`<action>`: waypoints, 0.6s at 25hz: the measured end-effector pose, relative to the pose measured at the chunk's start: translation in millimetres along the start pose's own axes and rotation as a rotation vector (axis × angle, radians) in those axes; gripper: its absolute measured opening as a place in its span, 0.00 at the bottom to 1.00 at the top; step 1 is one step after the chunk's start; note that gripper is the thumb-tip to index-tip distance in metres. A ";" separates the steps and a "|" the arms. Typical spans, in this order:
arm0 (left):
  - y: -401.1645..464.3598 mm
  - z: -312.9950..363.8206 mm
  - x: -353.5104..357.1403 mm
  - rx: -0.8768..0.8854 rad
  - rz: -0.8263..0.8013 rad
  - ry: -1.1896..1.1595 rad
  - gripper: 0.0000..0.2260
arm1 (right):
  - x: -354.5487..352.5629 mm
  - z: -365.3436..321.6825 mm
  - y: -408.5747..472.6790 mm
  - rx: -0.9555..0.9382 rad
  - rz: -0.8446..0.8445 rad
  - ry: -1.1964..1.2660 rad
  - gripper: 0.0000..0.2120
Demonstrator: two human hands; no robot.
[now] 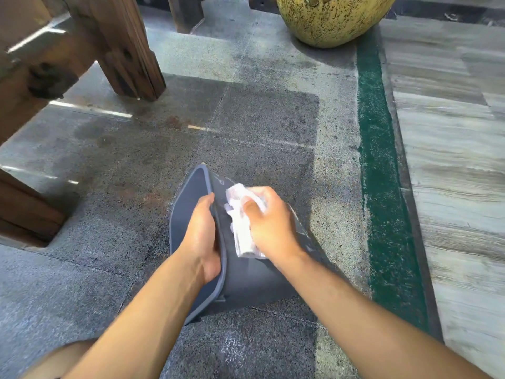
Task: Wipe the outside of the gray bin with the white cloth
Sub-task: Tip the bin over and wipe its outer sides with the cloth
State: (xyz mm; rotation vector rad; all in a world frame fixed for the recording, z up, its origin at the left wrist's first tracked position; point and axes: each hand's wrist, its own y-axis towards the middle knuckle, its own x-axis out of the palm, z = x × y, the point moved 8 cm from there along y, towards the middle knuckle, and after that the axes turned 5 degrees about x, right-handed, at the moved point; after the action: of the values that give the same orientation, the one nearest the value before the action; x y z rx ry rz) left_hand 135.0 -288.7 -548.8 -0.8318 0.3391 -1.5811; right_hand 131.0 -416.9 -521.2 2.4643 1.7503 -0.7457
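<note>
While left hand grips gray bin, wooden legs, speckled pot beyond

Both arms are bare, with no sleeves. The left hand and right hand wear no gloves or rings.

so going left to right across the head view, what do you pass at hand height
Left hand gripping the rim of the tipped gray plastic bin → crumpled white cloth → right hand holding it → green painted floor stripe → pale streaked wood-look flooring.

Bright daylight, blurred hands, bowed wide-angle edges
</note>
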 end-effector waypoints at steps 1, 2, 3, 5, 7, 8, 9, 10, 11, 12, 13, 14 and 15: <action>0.1 -0.4 0.0 -0.002 0.004 0.010 0.29 | 1.0 -0.4 -3.7 -0.022 0.043 -0.097 0.10; -0.2 -1.0 -0.5 -0.004 0.011 0.017 0.29 | 3.9 -0.7 -6.4 -0.043 0.059 -0.146 0.11; 0.3 -1.5 -1.0 -0.008 0.018 0.019 0.30 | 7.6 -0.8 -8.5 -0.060 0.065 -0.162 0.11; -0.1 -2.9 -1.7 -0.018 0.023 0.013 0.30 | 15.9 0.3 -10.8 -0.085 0.071 -0.193 0.13; -1.5 -5.4 -0.8 -0.021 0.019 0.002 0.30 | 20.8 -1.5 -13.6 -0.106 0.074 -0.245 0.14; -1.6 -7.0 0.1 -0.017 0.019 -0.005 0.29 | 21.5 -3.3 -14.4 -0.109 0.074 -0.246 0.14; -1.7 -8.8 1.1 -0.009 0.017 -0.013 0.27 | 21.3 -5.2 -15.3 -0.109 0.076 -0.232 0.13; -1.9 -10.4 2.7 -0.001 0.011 -0.020 0.26 | 20.5 -7.2 -16.4 -0.115 0.086 -0.217 0.12; -2.4 -11.0 4.1 0.010 0.005 -0.022 0.25 | 20.0 -10.0 -18.1 -0.122 0.093 -0.203 0.12; -3.2 -11.1 5.0 0.019 0.003 -0.020 0.25 | 20.4 -12.7 -20.1 -0.129 0.094 -0.200 0.12; -4.2 -11.0 5.8 0.025 -0.001 -0.017 0.24 | 20.9 -14.7 -22.3 -0.138 0.094 -0.206 0.12; -5.6 -10.8 6.1 0.030 -0.004 -0.010 0.22 | 21.7 -16.1 -24.2 -0.147 0.092 -0.215 0.12; -6.7 -10.0 6.0 0.036 -0.007 -0.002 0.20 | 22.8 -16.7 -26.0 -0.155 0.088 -0.223 0.12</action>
State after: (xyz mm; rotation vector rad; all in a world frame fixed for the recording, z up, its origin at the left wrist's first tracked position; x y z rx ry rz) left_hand 123.4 -295.5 -549.6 -0.8079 0.3054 -1.5881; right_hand 119.6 -382.4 -509.0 2.2442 1.5489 -0.8085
